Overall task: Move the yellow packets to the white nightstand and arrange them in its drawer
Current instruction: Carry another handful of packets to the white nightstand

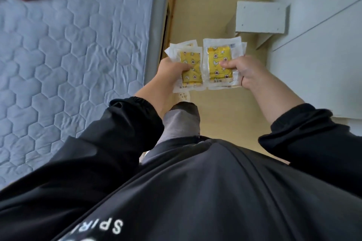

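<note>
Above the floor (215, 123) at centre, the left hand (176, 70) grips one stack of yellow packets (191, 58); the right hand (242, 72) pinches a second stack (219, 54) just beside it at three o'clock. At nine o'clock lies a quilted mattress (68, 54).

A stack (193, 79) of packets is held in the left hand (172, 70) and a second stack (217, 58), beside it, in the right hand (244, 72), both over the floor (211, 5). A mattress (68, 54) lies to the left, a cabinet (323, 34) to the right.
</note>
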A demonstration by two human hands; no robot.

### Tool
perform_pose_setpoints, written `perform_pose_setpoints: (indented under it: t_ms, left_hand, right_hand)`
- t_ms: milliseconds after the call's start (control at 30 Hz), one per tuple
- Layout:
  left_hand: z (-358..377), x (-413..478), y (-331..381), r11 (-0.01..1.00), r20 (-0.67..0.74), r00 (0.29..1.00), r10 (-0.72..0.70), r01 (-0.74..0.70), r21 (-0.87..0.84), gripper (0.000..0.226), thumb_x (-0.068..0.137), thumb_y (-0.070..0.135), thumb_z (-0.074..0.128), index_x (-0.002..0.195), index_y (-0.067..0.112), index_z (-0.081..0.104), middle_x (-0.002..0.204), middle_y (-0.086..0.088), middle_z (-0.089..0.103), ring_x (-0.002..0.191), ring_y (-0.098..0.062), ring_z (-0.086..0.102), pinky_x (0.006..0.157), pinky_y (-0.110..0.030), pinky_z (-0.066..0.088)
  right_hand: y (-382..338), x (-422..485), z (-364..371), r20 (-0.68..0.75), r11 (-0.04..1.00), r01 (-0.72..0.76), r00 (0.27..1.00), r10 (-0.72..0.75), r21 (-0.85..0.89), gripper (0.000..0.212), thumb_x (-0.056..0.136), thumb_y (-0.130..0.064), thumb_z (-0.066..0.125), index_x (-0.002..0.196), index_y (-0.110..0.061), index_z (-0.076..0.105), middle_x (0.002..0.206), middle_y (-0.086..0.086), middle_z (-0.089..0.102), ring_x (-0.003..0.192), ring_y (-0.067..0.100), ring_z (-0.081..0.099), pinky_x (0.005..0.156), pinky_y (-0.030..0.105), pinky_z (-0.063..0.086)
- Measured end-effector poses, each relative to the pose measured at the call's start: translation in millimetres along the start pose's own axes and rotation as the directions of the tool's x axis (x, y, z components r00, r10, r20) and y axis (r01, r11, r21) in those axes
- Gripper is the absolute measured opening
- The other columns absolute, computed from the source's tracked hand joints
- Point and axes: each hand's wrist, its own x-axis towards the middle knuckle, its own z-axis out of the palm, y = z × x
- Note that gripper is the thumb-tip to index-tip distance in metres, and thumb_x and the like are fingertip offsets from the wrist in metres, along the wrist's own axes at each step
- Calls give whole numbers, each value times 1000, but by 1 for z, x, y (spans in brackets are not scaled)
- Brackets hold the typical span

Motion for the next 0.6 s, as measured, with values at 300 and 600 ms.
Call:
perform_pose_setpoints:
  t_ms: [300,600]
  left_hand:
    - [9,99,186,992,69,997,38,-46,121,17,83,9,72,95,16,63,88,-2,71,73,-15,71,55,-28,56]
    - [56,223,342,971,80,993,83,-98,219,29,81,12,75,105,12,60,89,-1,69,72,-14,70,54,-27,56]
  right_hand:
    - [-177,97,1,-59,999,25,998,-22,47,43,57,-11,83,97,-7,67,95,6,74,96,29,68,95,52,48]
    - [-325,226,-25,-67,997,62,996,-58,51,23,70,-9,79,90,-11,67,98,7,73,92,29,69,91,49,52]
